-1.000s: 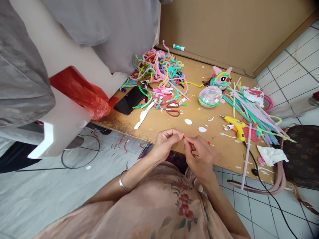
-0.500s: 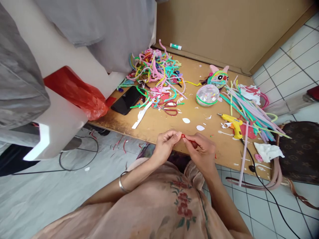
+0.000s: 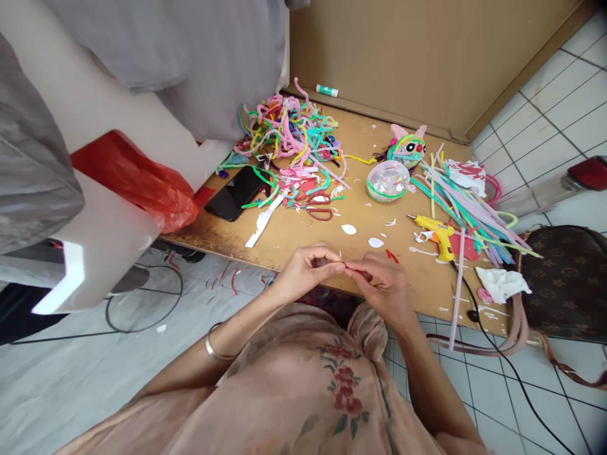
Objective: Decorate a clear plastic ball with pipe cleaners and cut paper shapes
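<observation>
My left hand (image 3: 306, 273) and my right hand (image 3: 383, 282) meet fingertip to fingertip over the table's front edge. Both are closed in a pinch on a small red piece (image 3: 346, 265), mostly hidden by the fingers; its exact kind cannot be made out. Just beyond my right knuckles shows a red strip (image 3: 392, 256). White paper ovals (image 3: 375, 242) lie a little past my hands. Farther off are red-handled scissors (image 3: 319, 207) among paper scraps, and a yellow glue gun (image 3: 439, 236) on its side to the right.
A tangle of pipe cleaners (image 3: 294, 133) fills the back left, beside a black phone (image 3: 234, 193). A clear bowl-like shell (image 3: 387, 181) stands before a decorated animal head (image 3: 406, 147). Straight pipe cleaners (image 3: 474, 202), a white tissue (image 3: 502, 284) and a brown bag (image 3: 564, 284) are at right.
The fingers of both hands have straightened somewhat around the small red piece. The red strip now shows beyond my right hand; earlier, red showed under its fingers. The view has shifted slightly.
</observation>
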A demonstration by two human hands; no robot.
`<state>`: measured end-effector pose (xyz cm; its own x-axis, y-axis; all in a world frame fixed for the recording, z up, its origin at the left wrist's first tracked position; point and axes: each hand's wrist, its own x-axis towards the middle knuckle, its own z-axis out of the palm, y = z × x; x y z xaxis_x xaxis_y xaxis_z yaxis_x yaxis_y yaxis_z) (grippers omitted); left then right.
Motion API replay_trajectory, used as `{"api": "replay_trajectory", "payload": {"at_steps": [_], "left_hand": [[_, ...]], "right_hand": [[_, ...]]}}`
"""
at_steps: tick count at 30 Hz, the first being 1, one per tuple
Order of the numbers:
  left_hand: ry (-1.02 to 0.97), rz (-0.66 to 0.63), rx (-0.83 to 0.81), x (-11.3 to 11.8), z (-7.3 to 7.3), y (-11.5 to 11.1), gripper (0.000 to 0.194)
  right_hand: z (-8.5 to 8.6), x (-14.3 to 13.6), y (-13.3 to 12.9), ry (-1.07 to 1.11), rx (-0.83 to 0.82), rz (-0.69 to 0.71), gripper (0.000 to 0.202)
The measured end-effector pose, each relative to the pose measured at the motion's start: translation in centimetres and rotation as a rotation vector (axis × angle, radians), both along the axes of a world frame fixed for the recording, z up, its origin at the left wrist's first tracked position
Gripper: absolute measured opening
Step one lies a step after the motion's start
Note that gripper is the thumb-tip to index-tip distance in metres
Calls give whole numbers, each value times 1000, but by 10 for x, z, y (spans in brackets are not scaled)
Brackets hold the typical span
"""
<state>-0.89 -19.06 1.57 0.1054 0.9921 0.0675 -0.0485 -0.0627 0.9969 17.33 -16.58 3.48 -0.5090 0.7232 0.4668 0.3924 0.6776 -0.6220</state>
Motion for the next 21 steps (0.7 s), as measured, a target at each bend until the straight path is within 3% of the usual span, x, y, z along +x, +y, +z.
{"api": "replay_trajectory", "payload": {"at_steps": [3, 7, 9, 13, 18, 21], "left_hand": [[41, -70, -50, -8, -1, 2, 28], [100, -315, -103, -18, 6, 1, 29], [115, -339, -107, -19, 10, 0, 30], [38, -149, -113, -9, 10, -3, 30], [-220, 221, -168, 16, -5, -5, 24], [-359, 310, -273, 28, -10, -8, 26]], "right_hand": [[-4, 0, 2, -32, 47, 69, 17], [-2, 2, 3, -46, 33, 175, 19], [2, 3, 3, -44, -12, 196, 21], [4, 1, -3, -9, -76, 47, 19], [-11, -12, -16, 13, 68, -190, 13], [-19, -20, -20, 29, 120, -250, 14]]}}
